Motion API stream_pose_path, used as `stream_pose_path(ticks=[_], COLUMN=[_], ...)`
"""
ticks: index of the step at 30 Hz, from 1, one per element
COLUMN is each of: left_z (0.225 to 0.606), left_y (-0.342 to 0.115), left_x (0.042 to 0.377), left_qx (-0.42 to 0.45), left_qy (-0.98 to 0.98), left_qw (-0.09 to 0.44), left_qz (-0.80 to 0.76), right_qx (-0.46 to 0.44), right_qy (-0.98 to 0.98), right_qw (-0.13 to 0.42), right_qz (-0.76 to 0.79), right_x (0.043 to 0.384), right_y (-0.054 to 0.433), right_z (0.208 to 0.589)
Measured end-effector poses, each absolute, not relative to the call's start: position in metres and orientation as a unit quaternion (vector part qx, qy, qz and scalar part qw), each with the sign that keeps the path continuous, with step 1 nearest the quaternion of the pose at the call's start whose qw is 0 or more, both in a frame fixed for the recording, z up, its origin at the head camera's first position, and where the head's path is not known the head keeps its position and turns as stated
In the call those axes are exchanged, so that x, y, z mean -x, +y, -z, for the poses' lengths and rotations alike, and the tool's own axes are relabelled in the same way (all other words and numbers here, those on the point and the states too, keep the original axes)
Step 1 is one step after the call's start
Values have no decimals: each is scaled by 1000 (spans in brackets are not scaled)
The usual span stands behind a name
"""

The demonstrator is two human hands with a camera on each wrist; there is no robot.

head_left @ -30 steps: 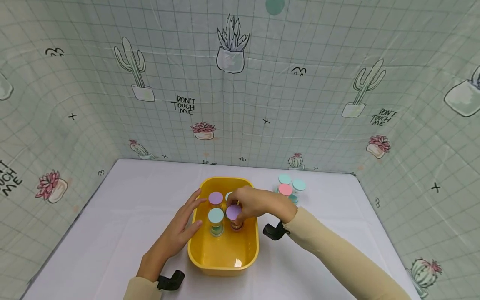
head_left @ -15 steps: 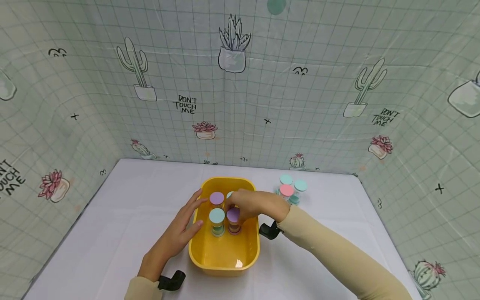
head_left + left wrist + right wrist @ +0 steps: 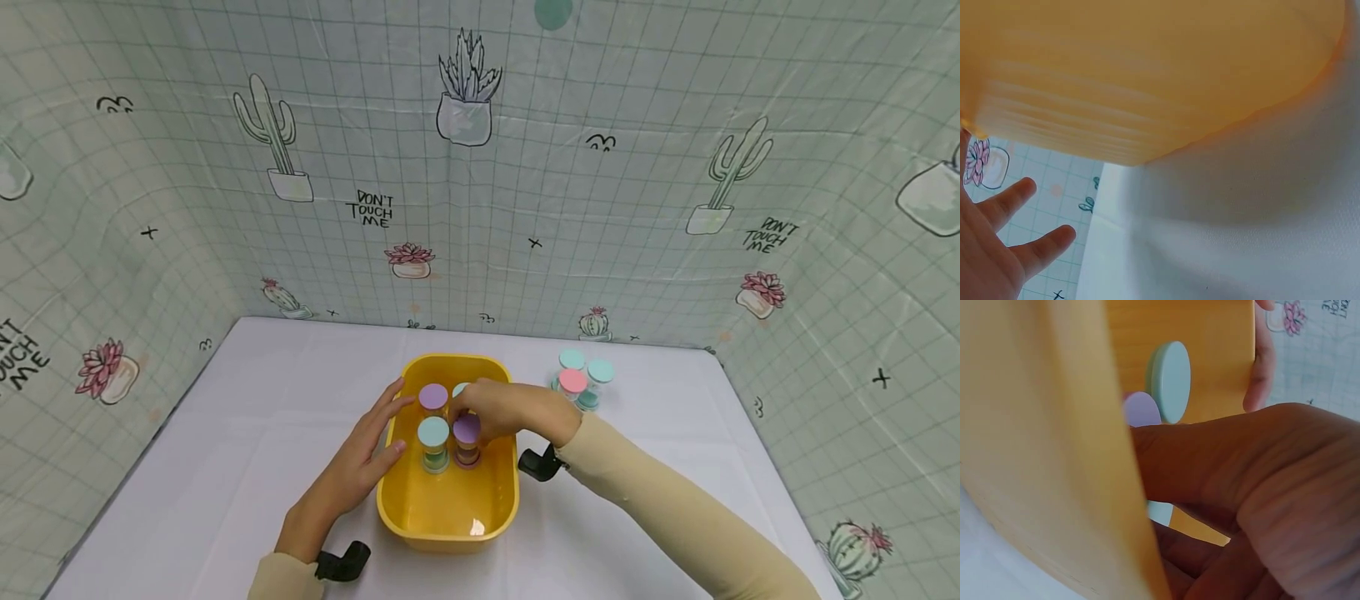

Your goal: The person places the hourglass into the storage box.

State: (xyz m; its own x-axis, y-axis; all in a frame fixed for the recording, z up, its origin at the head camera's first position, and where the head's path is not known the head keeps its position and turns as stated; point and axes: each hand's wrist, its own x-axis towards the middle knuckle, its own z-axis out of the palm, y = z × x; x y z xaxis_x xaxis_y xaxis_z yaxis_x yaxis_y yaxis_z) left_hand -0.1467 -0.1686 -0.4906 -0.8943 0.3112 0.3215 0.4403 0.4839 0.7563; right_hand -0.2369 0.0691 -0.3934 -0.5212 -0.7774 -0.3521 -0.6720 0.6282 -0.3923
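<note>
Of four jars (image 3: 467, 430) in the bin (image 3: 438, 510), your right hand (image 3: 497, 408) grips one; your left hand (image 3: 354, 467), nine o'clock, spreads wide.

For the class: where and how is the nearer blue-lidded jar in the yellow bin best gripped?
Probably by the rim of its round lid, from above and the near side: the blue-lidded jar stands upright, lid up, with bare bin floor in front, while the purple-lidded jar, with the right hand at it, crowds its right.
</note>
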Motion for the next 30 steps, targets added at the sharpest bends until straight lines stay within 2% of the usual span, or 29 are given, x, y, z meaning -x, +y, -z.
stream_pose_path(ticks=[30], left_z=[490], left_y=[-168], left_x=[148], left_qx=[216], left_qy=[-856], left_qw=[64], left_qz=[466], right_qx=[423], right_qy=[862], right_qw=[240], right_qz=[143], right_x=[235], right_y=[75], right_z=[393])
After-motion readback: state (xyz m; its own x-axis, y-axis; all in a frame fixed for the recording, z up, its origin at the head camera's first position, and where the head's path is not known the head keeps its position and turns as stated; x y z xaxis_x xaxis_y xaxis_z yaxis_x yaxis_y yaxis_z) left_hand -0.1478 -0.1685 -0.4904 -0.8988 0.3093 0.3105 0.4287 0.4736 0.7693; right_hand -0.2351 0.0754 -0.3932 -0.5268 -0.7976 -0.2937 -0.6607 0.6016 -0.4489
